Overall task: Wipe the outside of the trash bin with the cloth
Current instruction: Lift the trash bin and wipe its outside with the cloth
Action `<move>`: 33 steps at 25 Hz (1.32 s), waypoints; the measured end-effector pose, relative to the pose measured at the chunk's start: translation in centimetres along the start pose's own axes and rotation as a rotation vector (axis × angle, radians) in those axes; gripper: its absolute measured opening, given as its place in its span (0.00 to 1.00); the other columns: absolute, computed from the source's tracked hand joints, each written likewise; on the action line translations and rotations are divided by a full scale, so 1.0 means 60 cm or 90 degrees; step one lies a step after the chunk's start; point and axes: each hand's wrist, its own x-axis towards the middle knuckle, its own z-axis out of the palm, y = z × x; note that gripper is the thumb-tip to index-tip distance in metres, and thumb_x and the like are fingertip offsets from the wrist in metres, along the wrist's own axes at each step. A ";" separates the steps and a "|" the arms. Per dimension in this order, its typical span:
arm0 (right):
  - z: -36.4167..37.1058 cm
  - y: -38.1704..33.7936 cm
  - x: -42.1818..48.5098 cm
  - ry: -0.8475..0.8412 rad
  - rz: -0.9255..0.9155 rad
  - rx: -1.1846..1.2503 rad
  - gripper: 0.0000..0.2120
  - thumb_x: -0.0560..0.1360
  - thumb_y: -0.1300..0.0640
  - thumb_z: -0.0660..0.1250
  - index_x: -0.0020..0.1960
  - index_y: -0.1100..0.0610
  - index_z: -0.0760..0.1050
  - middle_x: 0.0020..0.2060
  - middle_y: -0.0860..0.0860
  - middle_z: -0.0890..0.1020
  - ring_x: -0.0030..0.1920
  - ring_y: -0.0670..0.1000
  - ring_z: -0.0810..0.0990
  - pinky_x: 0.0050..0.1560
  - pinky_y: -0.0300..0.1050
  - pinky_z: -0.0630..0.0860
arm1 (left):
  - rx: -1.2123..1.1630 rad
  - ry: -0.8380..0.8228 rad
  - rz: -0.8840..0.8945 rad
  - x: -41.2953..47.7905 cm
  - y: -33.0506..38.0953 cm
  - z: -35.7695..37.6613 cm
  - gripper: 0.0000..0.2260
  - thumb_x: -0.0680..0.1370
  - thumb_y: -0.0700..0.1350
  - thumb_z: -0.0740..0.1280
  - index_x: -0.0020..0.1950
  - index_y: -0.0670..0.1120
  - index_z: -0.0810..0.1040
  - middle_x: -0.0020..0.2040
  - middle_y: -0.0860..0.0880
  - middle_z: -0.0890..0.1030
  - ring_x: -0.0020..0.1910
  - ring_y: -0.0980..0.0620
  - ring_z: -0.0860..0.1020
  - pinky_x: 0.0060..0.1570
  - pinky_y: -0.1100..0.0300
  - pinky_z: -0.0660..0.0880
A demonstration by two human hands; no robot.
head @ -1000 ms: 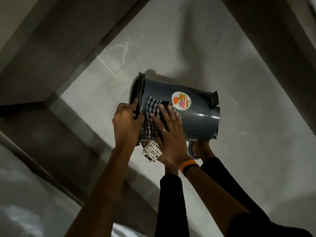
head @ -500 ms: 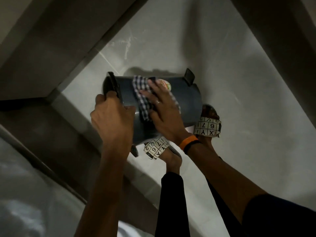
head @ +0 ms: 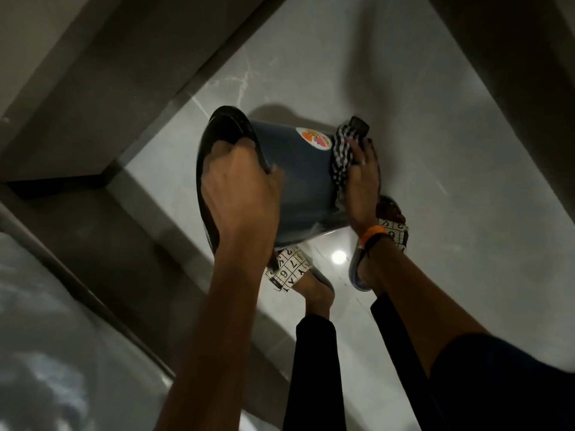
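A dark blue-grey trash bin [head: 298,169] is held on its side above the floor, its black rim pointing left and its base to the right. A round sticker [head: 312,137] with orange and pink shapes sits on its upper wall. My left hand [head: 239,185] grips the black rim, fingers curled over its edge. My right hand [head: 364,178] presses a black-and-white checked cloth [head: 340,157] against the bin's wall near the base. A small black tab [head: 359,126] sticks out at the base end.
Pale marble floor tiles [head: 420,135] lie under the bin. My feet in patterned sandals [head: 287,269] stand just below it, legs in black trousers. A dark stone step or ledge [head: 109,228] runs diagonally at the left, and a dark wall base crosses the upper left.
My right hand slid the cloth from beside the rim, across the sticker, to the base end. The bin turned so its rim faces more toward me, and the sticker is uncovered again.
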 end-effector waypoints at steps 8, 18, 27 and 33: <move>-0.074 -0.034 0.101 -0.128 -0.037 0.087 0.20 0.84 0.48 0.54 0.72 0.48 0.75 0.75 0.50 0.74 0.74 0.49 0.71 0.80 0.49 0.63 | -0.139 -0.323 0.164 -0.027 -0.045 0.025 0.54 0.61 0.78 0.66 0.80 0.65 0.44 0.82 0.58 0.38 0.81 0.36 0.40 0.69 0.24 0.60; -0.036 0.034 -0.062 -0.107 -0.214 0.036 0.24 0.85 0.54 0.51 0.81 0.48 0.58 0.85 0.52 0.49 0.85 0.54 0.45 0.84 0.62 0.51 | -0.352 -0.153 0.076 -0.015 -0.066 0.035 0.30 0.78 0.54 0.70 0.78 0.59 0.64 0.81 0.47 0.52 0.80 0.51 0.56 0.75 0.55 0.62; -0.042 -0.029 -0.079 -0.180 -0.152 0.156 0.26 0.85 0.55 0.56 0.81 0.41 0.56 0.85 0.44 0.42 0.85 0.54 0.39 0.80 0.73 0.54 | -0.296 -0.070 -0.013 0.017 -0.012 0.034 0.25 0.82 0.61 0.60 0.79 0.59 0.61 0.77 0.46 0.57 0.74 0.46 0.67 0.71 0.53 0.65; -0.022 -0.048 -0.114 -0.180 -0.239 0.098 0.30 0.85 0.56 0.60 0.82 0.43 0.51 0.83 0.41 0.39 0.84 0.52 0.36 0.83 0.67 0.50 | -0.316 -0.143 -0.067 0.034 0.001 0.015 0.36 0.76 0.68 0.64 0.81 0.61 0.57 0.78 0.46 0.54 0.74 0.43 0.66 0.73 0.49 0.66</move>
